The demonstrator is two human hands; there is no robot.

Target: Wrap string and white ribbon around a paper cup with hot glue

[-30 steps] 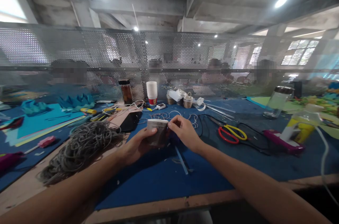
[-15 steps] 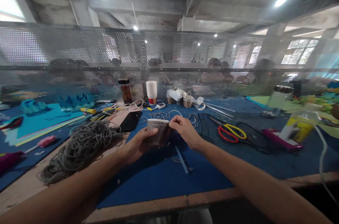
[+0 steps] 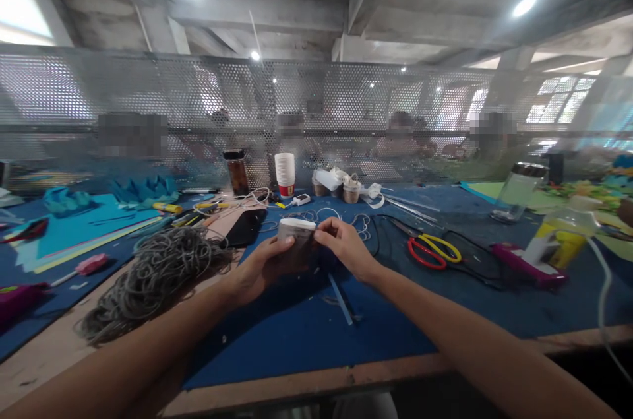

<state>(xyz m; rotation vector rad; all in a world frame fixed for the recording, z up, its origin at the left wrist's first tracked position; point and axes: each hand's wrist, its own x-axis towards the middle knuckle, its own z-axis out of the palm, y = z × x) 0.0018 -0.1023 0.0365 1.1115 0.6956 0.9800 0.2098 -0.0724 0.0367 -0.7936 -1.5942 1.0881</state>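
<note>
My left hand (image 3: 260, 266) is wrapped round a small paper cup (image 3: 295, 244) held upright over the blue mat (image 3: 306, 333). The cup has a white rim and a dull brownish wall. My right hand (image 3: 346, 246) pinches at the cup's right side near the rim; what sits between its fingertips is too small to make out. A thin blue strip (image 3: 341, 300) lies on the mat just below my hands.
A heap of grey cord (image 3: 153, 274) lies left, a black phone (image 3: 243, 226) behind it. Red-and-yellow scissors (image 3: 430, 249), a purple glue gun (image 3: 521, 265), a stack of paper cups (image 3: 283, 173), a glass jar (image 3: 518, 191) and coloured paper (image 3: 79, 231) are around. A perforated metal screen (image 3: 316, 115) stands behind, people beyond.
The cup has tilted a little more upright between my hands, showing its white rim more clearly. Both hands stay in the same place.
</note>
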